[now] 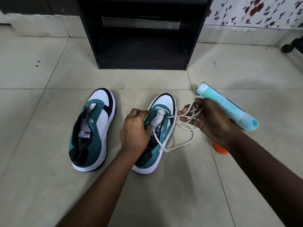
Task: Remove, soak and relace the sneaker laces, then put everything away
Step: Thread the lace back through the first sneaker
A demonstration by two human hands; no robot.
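Two teal, white and black sneakers stand on the tiled floor. The left sneaker (95, 128) has no lace in its eyelets. My left hand (134, 128) grips the teal eyelet flap of the right sneaker (165, 104). My right hand (208, 118) holds a bunch of the white lace (188, 128) just right of that shoe. The lace runs from the shoe's front eyelets into my right hand and loops down onto the floor.
A light teal spray can (229, 107) lies on the floor behind my right hand. An orange object (220, 149) shows under my right forearm. A black open shelf unit (142, 33) stands ahead, with a floral-papered wall (262, 12) at the right.
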